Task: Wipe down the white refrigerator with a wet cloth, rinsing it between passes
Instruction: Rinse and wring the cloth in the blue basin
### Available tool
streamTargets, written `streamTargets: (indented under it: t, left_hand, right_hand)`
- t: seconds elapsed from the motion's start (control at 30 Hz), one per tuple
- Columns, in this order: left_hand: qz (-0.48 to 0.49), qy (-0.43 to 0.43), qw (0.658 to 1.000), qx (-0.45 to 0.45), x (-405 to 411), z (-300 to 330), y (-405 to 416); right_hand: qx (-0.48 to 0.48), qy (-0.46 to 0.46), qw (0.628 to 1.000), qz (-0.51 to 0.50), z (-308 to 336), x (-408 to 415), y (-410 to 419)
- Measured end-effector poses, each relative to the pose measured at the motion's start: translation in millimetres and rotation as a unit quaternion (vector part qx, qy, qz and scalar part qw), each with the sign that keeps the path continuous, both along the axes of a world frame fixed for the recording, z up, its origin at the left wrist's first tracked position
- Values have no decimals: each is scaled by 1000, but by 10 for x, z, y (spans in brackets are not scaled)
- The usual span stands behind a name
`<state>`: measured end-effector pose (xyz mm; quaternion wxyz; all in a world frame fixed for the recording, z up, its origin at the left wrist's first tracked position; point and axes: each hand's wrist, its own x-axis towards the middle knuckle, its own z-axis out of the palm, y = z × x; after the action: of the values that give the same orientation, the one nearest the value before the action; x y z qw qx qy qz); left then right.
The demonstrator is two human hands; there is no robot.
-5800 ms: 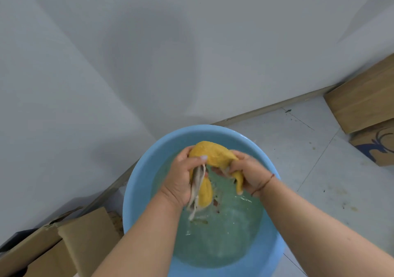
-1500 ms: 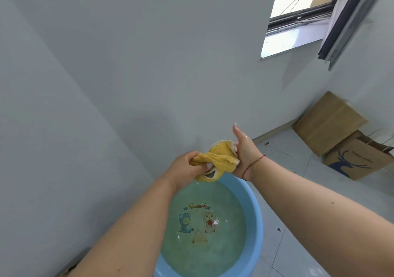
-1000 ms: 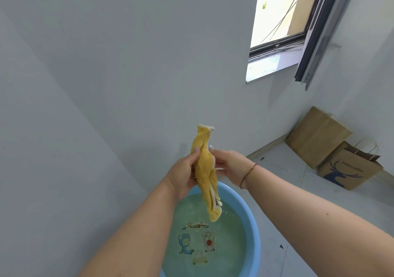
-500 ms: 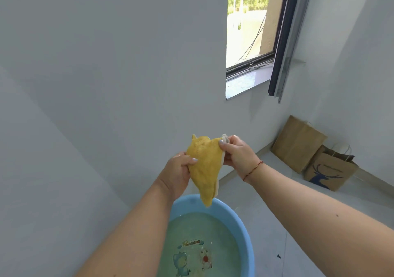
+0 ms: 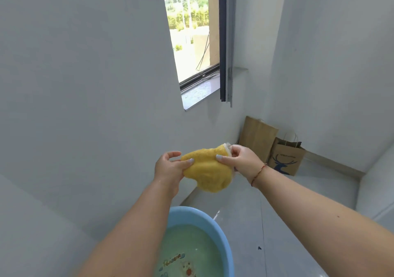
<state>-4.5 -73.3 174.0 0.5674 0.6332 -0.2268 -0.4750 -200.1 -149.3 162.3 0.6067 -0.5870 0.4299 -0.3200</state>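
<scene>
Cloth (image 5: 207, 171), yellow and damp, sits at the centre of the frame, spread between my hands above the blue basin (image 5: 221, 234) of water at the lower edge. My left hand (image 5: 170, 168) pinches its left edge between thumb and fingers, and my right hand (image 5: 241, 161) grips its upper right corner with fingers curled round it. I judge the rinse finished and the opening-out in hand, so next I need to fold it into a flat pad and turn to the refrigerator, which I cannot make out for certain among the white surfaces around me.
</scene>
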Motion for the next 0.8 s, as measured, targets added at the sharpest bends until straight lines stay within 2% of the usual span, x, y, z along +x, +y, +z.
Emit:
streamTargets:
  t: [0.07, 0.13, 0.17, 0.2, 0.27, 0.37, 0.43, 0.53, 0.57, 0.63, 0.7, 0.77, 0.8]
  left_hand:
    - [-3, 107, 992, 69, -187, 23, -104]
    - [-75, 239, 957, 143, -424, 96, -132]
    - [-104, 266, 945, 159, -530, 112, -139]
    - [-127, 256, 946, 156, -633, 101, -163]
    - [-152, 201, 959, 132, -878, 119, -224]
    - [-212, 3, 970, 122, -1325, 127, -372]
    - [-235, -83, 963, 106, -1682, 136, -483]
    - [-240, -83, 966, 50, -2013, 202, -563]
    - [-265, -87, 960, 30, -2244, 244, -589]
    - [-314, -135, 940, -9, -2609, 319, -625]
    - [-358, -206, 910, -39, -3092, 453, -644]
    - [-385, -288, 874, -70, -3491, 576, -666]
    - [-392, -315, 860, -82, -3673, 647, -662]
  right_hand:
    - [-32, 67, 996, -50, 34, -178, -38]
    - [15, 72, 995, -62, 43, -395, -52]
    - [48, 58, 995, -62, 48, -506, -46]
    - [73, 42, 994, -70, 53, -629, -39]
    - [85, 30, 991, -96, 59, -933, -28]
    - [50, 55, 982, -175, 85, -1510, -3]
    - [42, 29, 984, -173, 110, -1929, 38]
    - [38, 4, 989, -144, 215, -2296, 126]
    - [10, 33, 988, -148, 262, -2534, 177]
    - [-71, 166, 968, -175, 362, -2891, 257]
    - [-152, 314, 913, -211, 501, -3318, 352]
    - [-174, 360, 889, -225, 641, -3709, 393]
    - [-156, 334, 904, -218, 721, -3917, 422]
